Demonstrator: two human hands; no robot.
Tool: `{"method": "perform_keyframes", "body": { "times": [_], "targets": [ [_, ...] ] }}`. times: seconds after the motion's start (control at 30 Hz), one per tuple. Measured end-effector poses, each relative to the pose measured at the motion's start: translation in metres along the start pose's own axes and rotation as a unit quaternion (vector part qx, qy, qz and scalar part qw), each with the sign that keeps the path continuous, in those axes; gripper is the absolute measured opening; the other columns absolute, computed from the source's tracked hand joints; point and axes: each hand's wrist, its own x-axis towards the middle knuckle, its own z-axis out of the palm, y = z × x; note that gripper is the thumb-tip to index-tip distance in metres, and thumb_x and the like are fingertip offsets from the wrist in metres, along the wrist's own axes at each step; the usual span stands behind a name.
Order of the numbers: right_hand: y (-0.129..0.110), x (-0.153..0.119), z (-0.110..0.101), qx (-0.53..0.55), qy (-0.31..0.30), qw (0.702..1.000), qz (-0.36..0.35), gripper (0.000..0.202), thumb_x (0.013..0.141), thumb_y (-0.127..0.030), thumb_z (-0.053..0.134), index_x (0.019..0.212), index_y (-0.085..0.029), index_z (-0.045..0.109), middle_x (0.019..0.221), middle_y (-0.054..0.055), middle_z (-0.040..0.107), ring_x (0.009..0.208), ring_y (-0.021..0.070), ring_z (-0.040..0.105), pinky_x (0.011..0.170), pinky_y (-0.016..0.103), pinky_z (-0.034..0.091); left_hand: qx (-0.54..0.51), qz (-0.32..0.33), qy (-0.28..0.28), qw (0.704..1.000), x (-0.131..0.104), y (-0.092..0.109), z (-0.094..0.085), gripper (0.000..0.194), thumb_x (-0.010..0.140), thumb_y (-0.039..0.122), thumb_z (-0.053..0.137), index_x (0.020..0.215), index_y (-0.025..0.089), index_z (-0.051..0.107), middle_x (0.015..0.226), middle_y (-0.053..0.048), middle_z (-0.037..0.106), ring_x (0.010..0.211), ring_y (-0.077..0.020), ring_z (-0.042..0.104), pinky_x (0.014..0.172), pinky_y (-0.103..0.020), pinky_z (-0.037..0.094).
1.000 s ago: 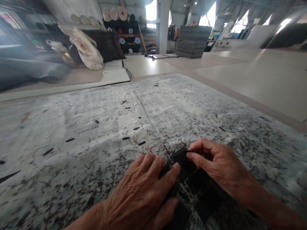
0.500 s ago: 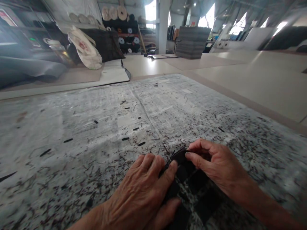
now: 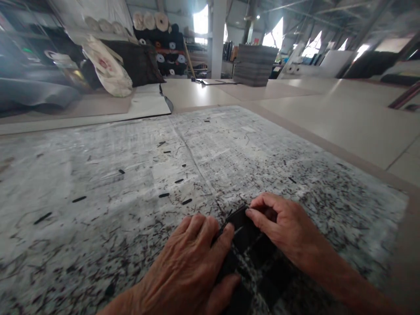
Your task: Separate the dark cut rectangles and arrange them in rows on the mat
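A black piece with square patches and gaps [image 3: 262, 249] lies at the bottom centre on the speckled pale sheet [image 3: 138, 140]. My right hand [image 3: 282, 227] pinches its far edge between thumb and index finger. Across its left edge rests my left hand [image 3: 193, 258], palm down, with the thumb and index finger apart over the black material. The undersides of the left fingers are hidden. Small dark scraps and thread-like bits lie scattered on the sheet, among them a short black strip [image 3: 164, 195] beyond my left hand.
A white cloth bundle [image 3: 108, 68] and a jar with yellowish contents [image 3: 68, 70] stand at the back left. Farther back are a grey stack of sheets [image 3: 256, 65], a pale pillar [image 3: 216, 39] and fabric rolls [image 3: 161, 22]. A pale table surface [image 3: 344, 113] extends right.
The view has shifted, so the background and sheet appear farther left. My right hand keeps its pinch on the black piece's edge, and my left hand stays resting on it.
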Motion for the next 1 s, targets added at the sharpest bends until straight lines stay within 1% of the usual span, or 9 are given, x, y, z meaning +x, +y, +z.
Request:
{"method": "perform_keyframes", "body": {
  "times": [0.1, 0.23, 0.37, 0.47, 0.63, 0.8, 0.9, 1.0],
  "targets": [
    [0.0003, 0.0014, 0.0013, -0.03, 0.005, 0.999, -0.014, 0.011, 0.079, -0.024, 0.052, 0.072, -0.019, 0.058, 0.064, -0.002, 0.058, 0.056, 0.0133, 0.053, 0.054, 0.024, 0.039, 0.003, 0.01, 0.019, 1.0, 0.0001, -0.0007, 0.0003, 0.053, 0.082, 0.038, 0.052, 0.129, 0.014, 0.044, 0.103, -0.012, 0.055, 0.093, -0.0267, 0.048, 0.081, -0.048, 0.049],
    [0.0012, 0.0017, 0.0035, -0.054, 0.012, 0.998, -0.034, 0.01, 0.079, -0.021, 0.052, 0.07, -0.019, 0.057, 0.064, -0.001, 0.057, 0.057, 0.0138, 0.052, 0.055, 0.025, 0.038, 0.007, 0.011, 0.015, 1.0, -0.0003, -0.0005, 0.0002, 0.052, 0.082, 0.037, 0.052, 0.128, 0.014, 0.046, 0.103, -0.012, 0.055, 0.094, -0.0269, 0.05, 0.082, -0.048, 0.048],
    [0.0018, 0.0017, 0.0064, -0.065, 0.019, 0.997, -0.038, 0.009, 0.079, -0.018, 0.053, 0.07, -0.019, 0.055, 0.066, -0.001, 0.057, 0.058, 0.0138, 0.052, 0.056, 0.025, 0.037, 0.016, 0.017, 0.025, 0.999, -0.0008, -0.0014, 0.0021, 0.051, 0.081, 0.037, 0.053, 0.126, 0.013, 0.047, 0.107, -0.012, 0.055, 0.097, -0.0289, 0.049, 0.085, -0.05, 0.046],
    [0.0013, 0.0024, 0.0074, -0.078, 0.028, 0.996, -0.044, 0.01, 0.08, -0.017, 0.053, 0.071, -0.019, 0.054, 0.067, -0.001, 0.057, 0.06, 0.0139, 0.053, 0.058, 0.025, 0.038, 0.014, 0.013, 0.023, 1.0, 0.0004, -0.0016, 0.0015, 0.051, 0.082, 0.037, 0.052, 0.127, 0.015, 0.046, 0.107, -0.011, 0.055, 0.098, -0.029, 0.049, 0.086, -0.051, 0.045],
    [-0.0019, 0.0038, 0.0057, -0.085, 0.0, 0.996, -0.026, 0.011, 0.083, -0.017, 0.051, 0.073, -0.019, 0.055, 0.07, 0.001, 0.059, 0.064, 0.0154, 0.055, 0.06, 0.026, 0.038, 0.009, 0.016, 0.011, 1.0, 0.0027, -0.0008, -0.0027, 0.048, 0.081, 0.037, 0.053, 0.123, 0.014, 0.049, 0.104, -0.01, 0.057, 0.096, -0.0282, 0.05, 0.086, -0.048, 0.046],
    [-0.0048, 0.005, 0.0036, -0.088, -0.017, 0.996, -0.006, 0.011, 0.084, -0.017, 0.052, 0.074, -0.018, 0.057, 0.072, 0.001, 0.061, 0.065, 0.0155, 0.055, 0.059, 0.025, 0.038, 0.026, 0.03, -0.001, 0.999, 0.0003, -0.0019, -0.0019, 0.049, 0.085, 0.038, 0.048, 0.127, 0.012, 0.046, 0.108, -0.014, 0.055, 0.098, -0.0292, 0.049, 0.084, -0.048, 0.046],
    [-0.0055, 0.0061, 0.0019, -0.098, -0.024, 0.995, -0.005, 0.01, 0.084, -0.016, 0.053, 0.075, -0.018, 0.057, 0.071, 0.001, 0.061, 0.064, 0.0146, 0.054, 0.059, 0.025, 0.037, 0.016, 0.027, 0.004, 0.999, -0.0006, -0.0009, -0.003, 0.047, 0.085, 0.038, 0.048, 0.125, 0.013, 0.047, 0.108, -0.012, 0.054, 0.098, -0.0281, 0.048, 0.086, -0.046, 0.045],
    [-0.0053, 0.0077, 0.0003, -0.115, -0.031, 0.993, -0.011, 0.011, 0.083, -0.016, 0.053, 0.073, -0.018, 0.057, 0.069, 0.0, 0.06, 0.062, 0.0135, 0.053, 0.057, 0.024, 0.034, 0.011, 0.031, 0.006, 0.999, -0.0005, 0.0009, -0.0056, 0.046, 0.084, 0.037, 0.051, 0.123, 0.014, 0.047, 0.103, -0.01, 0.055, 0.094, -0.0264, 0.049, 0.084, -0.045, 0.045]
  ]
}}
